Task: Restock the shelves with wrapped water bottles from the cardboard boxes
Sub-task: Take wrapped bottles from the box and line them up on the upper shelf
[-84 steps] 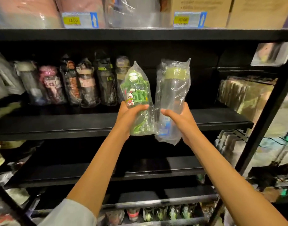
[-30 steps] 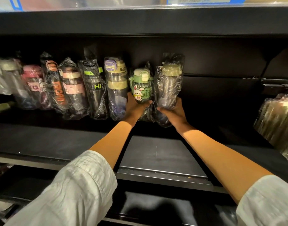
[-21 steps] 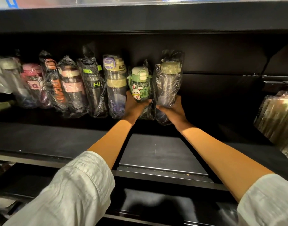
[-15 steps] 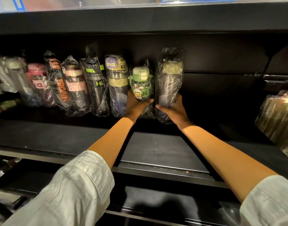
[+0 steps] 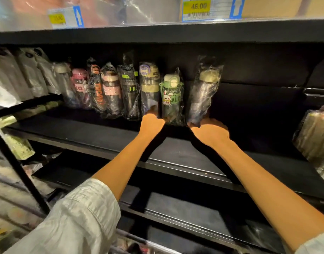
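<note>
- My left hand [image 5: 151, 123] is at the foot of the small green plastic bottle with a white rabbit picture, wrapped in clear film [image 5: 171, 97]; my fingers are curled toward its lower part, but I cannot tell if they really grip it
- This green bottle stands upright on the black metal shelf [image 5: 102, 136], just above and between my two hands
- My right hand [image 5: 210, 132] holds the bottom of the tall dark bottle with a pale olive cap in a clear plastic bag [image 5: 203, 92], with the fingers curled around it
- The tall bottle leans a little to the right, and there is a gap between it and the green one
- To the left of my left hand is a row of other wrapped bottles [image 5: 109, 90], close against each other
- Far to the right of my right hand lies a stack of clear-wrapped packs [image 5: 315, 136]
- Above my hands, on the upper shelf edge, is a yellow price label showing 46.00 [image 5: 197, 6]
</note>
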`<action>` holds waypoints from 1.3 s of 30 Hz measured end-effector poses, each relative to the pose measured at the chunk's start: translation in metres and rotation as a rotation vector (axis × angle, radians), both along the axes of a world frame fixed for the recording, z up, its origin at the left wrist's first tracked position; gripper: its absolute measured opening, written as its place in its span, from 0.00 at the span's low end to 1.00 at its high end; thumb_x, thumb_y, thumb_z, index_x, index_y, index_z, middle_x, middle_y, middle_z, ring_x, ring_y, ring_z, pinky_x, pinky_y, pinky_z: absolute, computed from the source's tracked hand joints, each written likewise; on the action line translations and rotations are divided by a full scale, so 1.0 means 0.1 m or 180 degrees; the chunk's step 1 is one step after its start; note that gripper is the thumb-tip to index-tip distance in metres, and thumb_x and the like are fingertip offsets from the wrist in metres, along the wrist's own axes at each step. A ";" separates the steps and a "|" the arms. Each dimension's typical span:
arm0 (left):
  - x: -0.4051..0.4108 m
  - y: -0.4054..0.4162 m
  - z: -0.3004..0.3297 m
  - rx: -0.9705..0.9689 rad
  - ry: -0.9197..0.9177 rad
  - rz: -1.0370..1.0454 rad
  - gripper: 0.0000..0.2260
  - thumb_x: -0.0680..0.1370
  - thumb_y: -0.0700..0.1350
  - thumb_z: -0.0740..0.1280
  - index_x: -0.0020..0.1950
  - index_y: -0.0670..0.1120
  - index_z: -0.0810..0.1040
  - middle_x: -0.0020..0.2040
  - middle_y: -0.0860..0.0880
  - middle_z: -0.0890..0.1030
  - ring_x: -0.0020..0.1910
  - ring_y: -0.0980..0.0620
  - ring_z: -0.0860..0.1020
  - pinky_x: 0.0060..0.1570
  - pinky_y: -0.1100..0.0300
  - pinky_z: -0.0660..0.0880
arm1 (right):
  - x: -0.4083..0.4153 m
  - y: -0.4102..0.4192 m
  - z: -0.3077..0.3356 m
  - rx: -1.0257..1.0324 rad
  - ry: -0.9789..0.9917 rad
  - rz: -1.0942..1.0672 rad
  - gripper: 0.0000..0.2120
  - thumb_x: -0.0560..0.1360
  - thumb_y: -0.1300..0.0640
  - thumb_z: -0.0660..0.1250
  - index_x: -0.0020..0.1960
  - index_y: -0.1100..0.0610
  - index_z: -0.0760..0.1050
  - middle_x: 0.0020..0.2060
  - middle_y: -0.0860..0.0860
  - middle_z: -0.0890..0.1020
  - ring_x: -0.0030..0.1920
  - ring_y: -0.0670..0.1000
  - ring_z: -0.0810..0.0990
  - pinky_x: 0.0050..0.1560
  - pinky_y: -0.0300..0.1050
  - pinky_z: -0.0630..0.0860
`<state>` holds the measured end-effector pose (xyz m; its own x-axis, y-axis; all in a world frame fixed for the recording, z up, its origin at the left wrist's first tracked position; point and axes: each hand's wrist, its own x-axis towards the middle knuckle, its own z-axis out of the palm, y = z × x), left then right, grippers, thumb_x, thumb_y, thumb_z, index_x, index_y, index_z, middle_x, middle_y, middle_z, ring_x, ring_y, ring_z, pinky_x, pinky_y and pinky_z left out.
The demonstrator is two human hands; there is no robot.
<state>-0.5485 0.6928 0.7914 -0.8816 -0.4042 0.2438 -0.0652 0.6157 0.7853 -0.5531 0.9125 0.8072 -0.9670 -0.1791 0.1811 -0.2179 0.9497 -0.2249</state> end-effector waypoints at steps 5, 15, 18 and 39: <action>0.98 -0.28 -0.05 -0.0960 -0.0156 0.0313 0.26 0.83 0.58 0.64 0.75 0.43 0.71 0.70 0.41 0.75 0.66 0.40 0.75 0.61 0.45 0.75 | 0.54 -0.36 -0.09 0.0317 0.0552 0.1154 0.32 0.82 0.31 0.55 0.68 0.57 0.75 0.57 0.55 0.83 0.58 0.60 0.80 0.51 0.56 0.80; 3.17 -1.40 -0.81 -0.1632 -0.0979 0.1611 0.26 0.85 0.59 0.59 0.74 0.41 0.70 0.67 0.37 0.75 0.65 0.36 0.75 0.61 0.43 0.74 | 1.86 -1.92 -0.54 -0.0086 0.0532 0.3068 0.29 0.83 0.36 0.60 0.73 0.56 0.74 0.61 0.53 0.82 0.64 0.57 0.79 0.59 0.56 0.79; 3.75 -1.63 -1.13 -0.1608 -0.1307 0.1824 0.26 0.85 0.60 0.58 0.75 0.42 0.70 0.67 0.38 0.75 0.63 0.37 0.75 0.59 0.45 0.75 | 2.25 -2.41 -0.85 -0.0037 0.0286 0.3438 0.29 0.82 0.35 0.60 0.72 0.55 0.75 0.62 0.53 0.82 0.65 0.57 0.79 0.59 0.56 0.79; 5.69 -3.16 -3.24 -0.0315 -0.2838 0.2701 0.21 0.84 0.57 0.57 0.72 0.48 0.71 0.68 0.41 0.77 0.63 0.39 0.77 0.62 0.48 0.72 | 3.55 -4.88 -3.17 0.1134 -0.1431 0.3959 0.23 0.82 0.40 0.60 0.70 0.52 0.73 0.65 0.53 0.79 0.65 0.58 0.77 0.60 0.53 0.75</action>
<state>0.0207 0.3764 0.4679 -0.2230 -0.9433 -0.2460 -0.9616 0.1715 0.2141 -0.1986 0.4248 0.4905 -0.0980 -0.9349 -0.3410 -0.9354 0.2036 -0.2892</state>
